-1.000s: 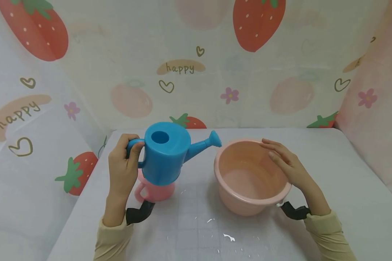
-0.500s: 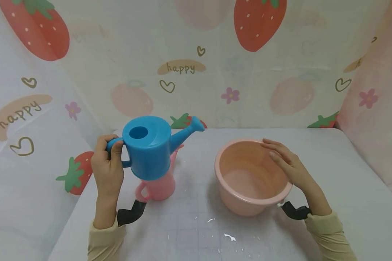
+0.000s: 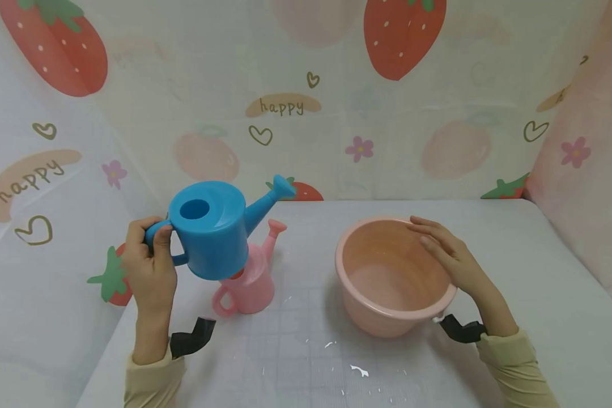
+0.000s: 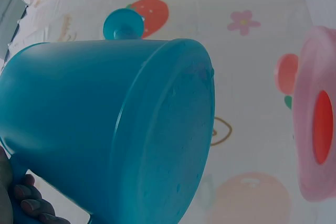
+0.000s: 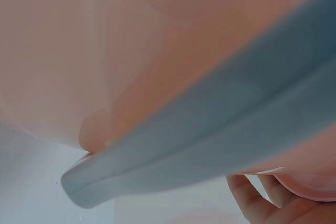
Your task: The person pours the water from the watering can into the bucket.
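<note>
My left hand (image 3: 150, 272) grips the handle of a blue toy watering can (image 3: 216, 238), held in the air with its spout pointing right and upward. Its bottom fills much of the left wrist view. Behind and below it stands a pink watering can (image 3: 257, 289) on the table, partly covered by the blue one. On the right sits a peach-pink bucket (image 3: 382, 323). Fairly straight fingers of my right hand (image 3: 451, 255) rest along the bucket's far right rim. In the right wrist view, a blurred blue-grey bar (image 5: 210, 129) crosses in front of the bucket wall.
Water drops and a small puddle (image 3: 358, 371) lie on the white table (image 3: 530, 272) at the front. A fabric backdrop (image 3: 336, 119) with strawberries and flowers closes off the back and sides. Black mounts sit at both wrists.
My left hand has carried the blue watering can left and slightly up, away from the bucket. More of the pink watering can now shows, including its spout. My right hand and the bucket stay put.
</note>
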